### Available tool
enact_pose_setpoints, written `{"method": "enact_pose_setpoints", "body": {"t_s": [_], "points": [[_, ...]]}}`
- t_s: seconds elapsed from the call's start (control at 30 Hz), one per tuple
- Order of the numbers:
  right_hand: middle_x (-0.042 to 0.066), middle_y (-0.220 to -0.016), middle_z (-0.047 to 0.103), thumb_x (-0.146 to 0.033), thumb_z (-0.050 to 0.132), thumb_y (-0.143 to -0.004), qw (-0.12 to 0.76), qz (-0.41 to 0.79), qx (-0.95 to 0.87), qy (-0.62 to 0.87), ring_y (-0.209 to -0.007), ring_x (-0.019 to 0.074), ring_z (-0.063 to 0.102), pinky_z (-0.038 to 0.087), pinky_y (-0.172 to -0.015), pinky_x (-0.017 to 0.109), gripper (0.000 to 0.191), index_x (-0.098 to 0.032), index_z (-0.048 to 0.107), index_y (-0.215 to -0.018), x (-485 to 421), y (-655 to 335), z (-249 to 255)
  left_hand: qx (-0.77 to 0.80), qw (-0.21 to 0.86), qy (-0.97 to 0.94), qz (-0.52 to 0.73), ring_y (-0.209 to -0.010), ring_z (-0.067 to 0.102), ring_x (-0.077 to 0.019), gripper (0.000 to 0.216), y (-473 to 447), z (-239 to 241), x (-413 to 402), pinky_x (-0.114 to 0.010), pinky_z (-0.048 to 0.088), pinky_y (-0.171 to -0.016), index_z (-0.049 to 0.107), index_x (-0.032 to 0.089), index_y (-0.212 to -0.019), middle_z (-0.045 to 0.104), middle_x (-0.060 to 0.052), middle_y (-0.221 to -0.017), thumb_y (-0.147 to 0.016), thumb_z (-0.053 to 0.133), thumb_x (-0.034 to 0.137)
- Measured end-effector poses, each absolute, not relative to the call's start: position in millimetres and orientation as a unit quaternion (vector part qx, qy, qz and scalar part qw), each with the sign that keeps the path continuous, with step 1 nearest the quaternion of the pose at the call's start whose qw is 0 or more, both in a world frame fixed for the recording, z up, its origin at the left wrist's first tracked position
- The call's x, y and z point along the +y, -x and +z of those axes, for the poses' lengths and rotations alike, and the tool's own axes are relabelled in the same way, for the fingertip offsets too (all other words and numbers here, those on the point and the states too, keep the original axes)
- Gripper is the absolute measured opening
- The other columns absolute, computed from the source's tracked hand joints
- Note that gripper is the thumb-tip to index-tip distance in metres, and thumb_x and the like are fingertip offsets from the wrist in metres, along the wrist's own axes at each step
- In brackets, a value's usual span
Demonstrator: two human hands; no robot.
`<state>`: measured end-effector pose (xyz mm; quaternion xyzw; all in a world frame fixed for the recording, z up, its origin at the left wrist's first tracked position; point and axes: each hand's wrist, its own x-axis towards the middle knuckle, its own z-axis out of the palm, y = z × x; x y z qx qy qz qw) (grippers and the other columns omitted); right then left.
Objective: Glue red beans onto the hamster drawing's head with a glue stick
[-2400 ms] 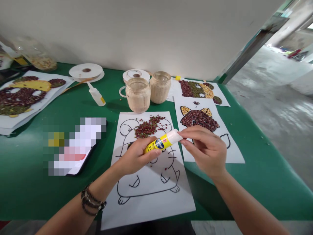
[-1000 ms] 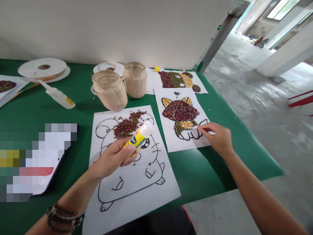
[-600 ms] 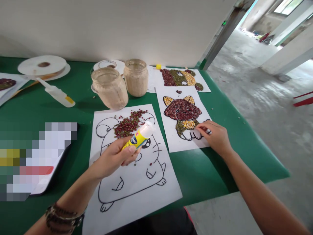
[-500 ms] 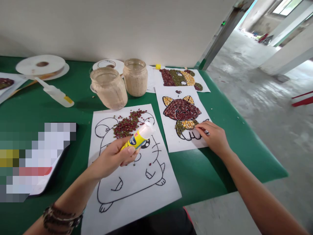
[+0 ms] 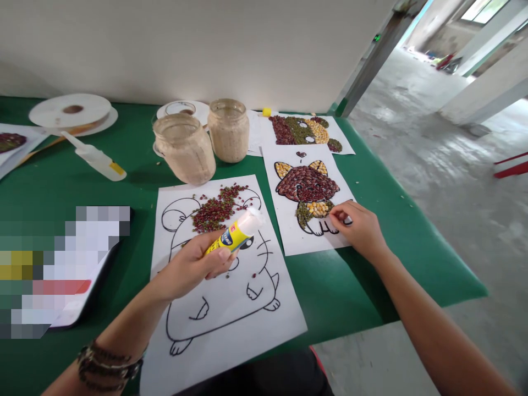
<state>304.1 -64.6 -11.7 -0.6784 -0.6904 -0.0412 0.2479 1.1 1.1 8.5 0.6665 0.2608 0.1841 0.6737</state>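
Observation:
My left hand (image 5: 202, 264) is wrapped round a yellow-labelled glue stick (image 5: 229, 237), uncapped with its white end pointing up and right. Below it lies a hamster line drawing (image 5: 231, 357) on white paper, with a loose pile of red and green beans (image 5: 216, 212) on its upper part. At the right, my right hand (image 5: 357, 224) has its fingertips pinched together on the fox drawing (image 5: 289, 242), by the corn kernels (image 5: 318, 209) on the chest. Whatever is in the pinch is too small to make out. Red beans fill the fox's head; green ones cover its side.
Two glass jars (image 5: 185, 151) stand behind the drawings. Farther back lies another bean picture (image 5: 305, 131) near a yellow cap (image 5: 267, 111). On the left are a white squeeze bottle (image 5: 97, 158), a white reel (image 5: 70, 113) and a blurred-out flat device (image 5: 78, 264). The green table (image 5: 433, 269) ends at the right.
My right fingers have shifted slightly and stay at the fox's chest. My left hand keeps the glue stick almost in place. The view has moved a little.

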Motion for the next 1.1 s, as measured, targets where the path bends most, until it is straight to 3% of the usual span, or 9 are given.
{"method": "enact_pose_setpoints", "body": {"t_s": [0.3,0.57,0.8,1.1], "points": [[0.002,-0.06,0.057,-0.024,0.052,-0.067,0.273,0.072,-0.618,0.733,-0.05,0.0118,0.051,0.044,-0.052,0.025,0.009,-0.018,0.052,-0.06,-61.7,-311.0,-5.8,0.221,0.695,-0.649,0.218,-0.04,0.023,-0.0067,0.03,-1.3,4.2,4.6,-0.023,0.022,-0.039,0.034,0.02,-0.057,0.028,0.007,-0.042,-0.077,0.037,0.042],[0.003,-0.071,0.062,-0.021,0.052,-0.073,0.325,0.063,-0.647,0.687,-0.062,0.0124,0.057,0.046,-0.057,0.023,0.007,-0.018,0.058,-0.073,-59.3,-268.1,20.6,0.155,0.748,-0.564,0.314,-0.038,0.02,-0.0058,0.033,4.4,-4.8,8.4,-0.025,0.018,-0.04,0.041,0.018,-0.059,0.026,0.007,-0.038,-0.074,0.043,0.048],[0.003,-0.076,0.06,-0.014,0.049,-0.078,0.196,0.23,-0.815,0.494,-0.062,0.0093,0.056,0.046,-0.058,0.021,0.011,-0.016,0.058,-0.083,-54.6,-186.9,14.8,0.17,0.737,-0.547,0.36,-0.035,0.019,-0.0054,0.043,4.3,-2.9,10.8,-0.025,0.016,-0.04,0.039,0.018,-0.056,0.026,0.008,-0.036,-0.072,0.038,0.058],[0.006,-0.076,0.059,-0.016,0.049,-0.078,0.162,0.135,-0.825,0.524,-0.073,0.0156,0.055,0.043,-0.061,0.025,0.012,-0.014,0.06,-0.084,-30.6,-162.8,-1.1,0.213,0.742,-0.508,0.383,-0.032,0.018,-0.0054,0.045,1.3,4.3,10.0,-0.024,0.014,-0.039,0.037,0.019,-0.057,0.025,0.008,-0.035,-0.072,0.033,0.061]]}}
